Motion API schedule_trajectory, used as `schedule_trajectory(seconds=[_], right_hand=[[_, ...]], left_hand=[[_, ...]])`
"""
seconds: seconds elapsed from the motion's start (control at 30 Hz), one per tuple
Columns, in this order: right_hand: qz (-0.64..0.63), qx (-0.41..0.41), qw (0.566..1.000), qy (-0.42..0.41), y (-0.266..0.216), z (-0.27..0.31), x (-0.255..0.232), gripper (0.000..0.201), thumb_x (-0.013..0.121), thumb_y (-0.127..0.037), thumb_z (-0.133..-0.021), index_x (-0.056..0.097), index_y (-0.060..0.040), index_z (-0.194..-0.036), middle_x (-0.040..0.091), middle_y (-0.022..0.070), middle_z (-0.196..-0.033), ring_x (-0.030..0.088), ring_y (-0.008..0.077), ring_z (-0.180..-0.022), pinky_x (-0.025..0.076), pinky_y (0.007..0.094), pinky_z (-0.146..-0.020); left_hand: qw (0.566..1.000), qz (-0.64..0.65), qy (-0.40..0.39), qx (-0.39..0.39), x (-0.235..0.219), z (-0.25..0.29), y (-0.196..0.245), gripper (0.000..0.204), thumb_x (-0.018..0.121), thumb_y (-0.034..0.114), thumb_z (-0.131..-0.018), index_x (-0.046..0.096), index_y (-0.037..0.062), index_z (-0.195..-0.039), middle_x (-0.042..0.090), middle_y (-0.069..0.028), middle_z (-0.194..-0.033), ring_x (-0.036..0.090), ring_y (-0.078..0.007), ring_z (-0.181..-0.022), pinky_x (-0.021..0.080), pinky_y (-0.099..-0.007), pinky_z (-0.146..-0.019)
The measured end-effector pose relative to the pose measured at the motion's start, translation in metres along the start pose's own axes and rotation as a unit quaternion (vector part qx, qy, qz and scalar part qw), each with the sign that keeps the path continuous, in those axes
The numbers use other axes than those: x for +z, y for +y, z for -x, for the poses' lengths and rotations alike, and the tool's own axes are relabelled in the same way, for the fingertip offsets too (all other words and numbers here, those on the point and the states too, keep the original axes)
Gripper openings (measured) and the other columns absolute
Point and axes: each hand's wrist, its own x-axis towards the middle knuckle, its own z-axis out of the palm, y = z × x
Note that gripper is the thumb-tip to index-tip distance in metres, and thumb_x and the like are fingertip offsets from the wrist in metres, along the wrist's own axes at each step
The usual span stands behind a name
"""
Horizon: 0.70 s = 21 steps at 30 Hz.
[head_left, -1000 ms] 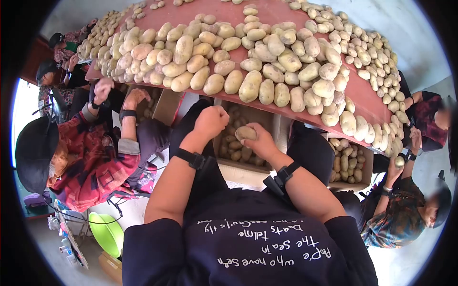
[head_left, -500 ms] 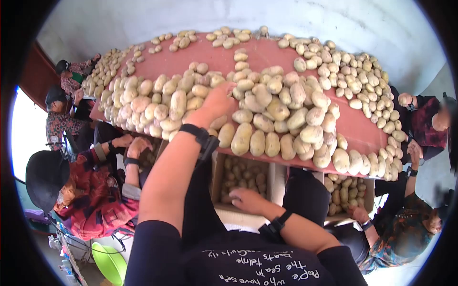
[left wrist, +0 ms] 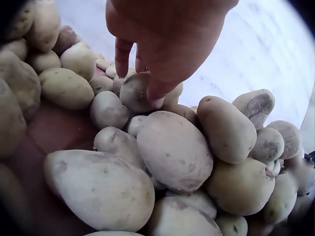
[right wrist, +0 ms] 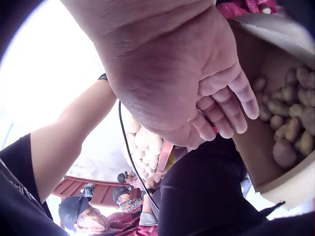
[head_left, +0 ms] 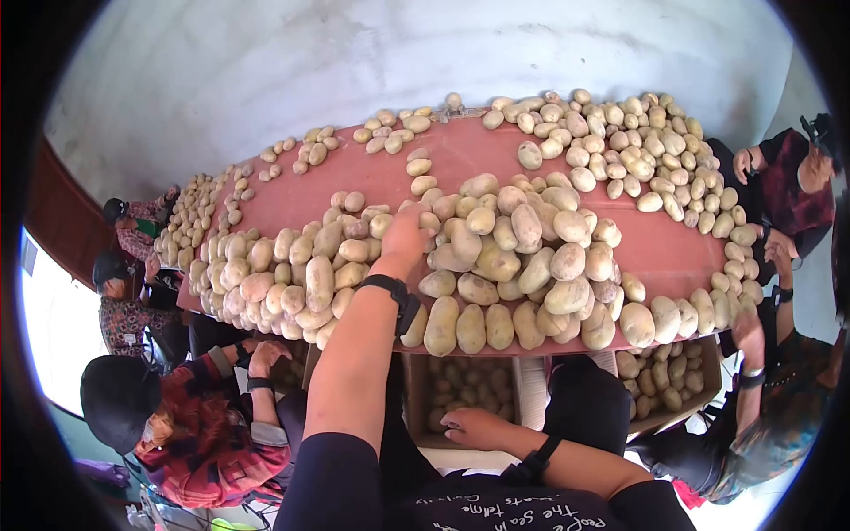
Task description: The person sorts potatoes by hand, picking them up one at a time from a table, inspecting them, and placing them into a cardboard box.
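My left hand [head_left: 407, 234] reaches over the potato heap [head_left: 522, 265] on the red table [head_left: 305, 195]. In the left wrist view its thumb and fingers close around a pale potato [left wrist: 133, 92] that lies among others on the pile. The right hand [head_left: 478, 429] holds nothing. Its fingers hang relaxed in the right wrist view, palm showing, beside the cardboard box [right wrist: 253, 169]. Smaller potatoes [right wrist: 293, 113] lie inside that box, below the table's near edge.
Another box of potatoes [head_left: 664, 380] stands to the right under the table edge. People sit close on both sides, one in a red checked shirt [head_left: 208, 434] at the left. More potatoes [head_left: 629, 142] spread along the back right, near a pale wall [head_left: 398, 53].
The right hand held a potato over the box and now has none. My left hand went from a curled pose near the box up to the heap, then further in. The head view tilted up.
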Motion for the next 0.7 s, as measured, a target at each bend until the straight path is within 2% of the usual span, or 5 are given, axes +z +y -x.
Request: schedule_trajectory(seconds=[0.1,0.2,0.37,0.57,0.7], right_hand=[[-0.018,-0.001,1.0,0.015,-0.005,0.001,0.0,0.031,0.061,-0.024,-0.086,0.062,-0.0032,-0.109,0.064,0.018,-0.099,0.062,0.0345,-0.096,0.049,0.042,-0.083],[-0.01,-0.012,1.0,0.014,-0.006,-0.001,-0.001,0.032,0.061,-0.024,-0.085,0.062,-0.003,-0.109,0.065,0.0174,-0.099,0.062,0.0336,-0.096,0.049,0.0416,-0.083],[-0.061,0.004,0.998,0.008,-0.004,-0.004,-0.003,0.034,0.06,-0.027,-0.088,0.063,-0.0033,-0.112,0.068,0.0166,-0.096,0.066,0.0295,-0.089,0.051,0.0381,-0.079],[-0.235,0.025,0.971,0.018,0.007,-0.013,-0.008,0.039,0.056,-0.033,-0.094,0.06,-0.0052,-0.121,0.067,0.0096,-0.105,0.063,0.0203,-0.097,0.05,0.0332,-0.083],[-0.515,0.01,0.857,-0.002,-0.004,-0.004,-0.025,0.048,0.046,-0.041,-0.098,0.048,-0.0082,-0.133,0.061,0.0107,-0.117,0.061,0.0235,-0.106,0.05,0.0385,-0.089]], left_hand=[[0.996,0.069,0.025,-0.059,-0.025,0.016,-0.004,0.037,0.067,0.013,-0.086,0.055,0.0064,-0.119,0.061,-0.0116,-0.115,0.06,-0.0283,-0.104,0.05,-0.0371,-0.09],[0.826,0.538,-0.001,-0.17,-0.042,0.047,-0.015,0.028,0.059,0.016,-0.094,0.054,0.0066,-0.12,0.062,-0.0086,-0.113,0.062,-0.0203,-0.1,0.053,-0.0341,-0.086],[0.714,0.68,-0.054,-0.157,-0.07,0.134,-0.001,0.027,0.051,0.025,-0.099,0.052,0.0096,-0.122,0.065,-0.0061,-0.111,0.067,-0.0175,-0.09,0.056,-0.0295,-0.073],[0.736,0.657,-0.063,-0.152,-0.063,0.22,0.021,0.03,0.054,0.021,-0.097,0.048,0.0109,-0.125,0.063,-0.0065,-0.116,0.065,-0.0181,-0.098,0.056,-0.0302,-0.076],[0.759,0.634,-0.081,-0.127,-0.044,0.257,0.034,0.038,0.062,-0.002,-0.086,0.051,0.0094,-0.121,0.054,-0.0096,-0.129,0.059,-0.0215,-0.112,0.052,-0.0341,-0.088]])
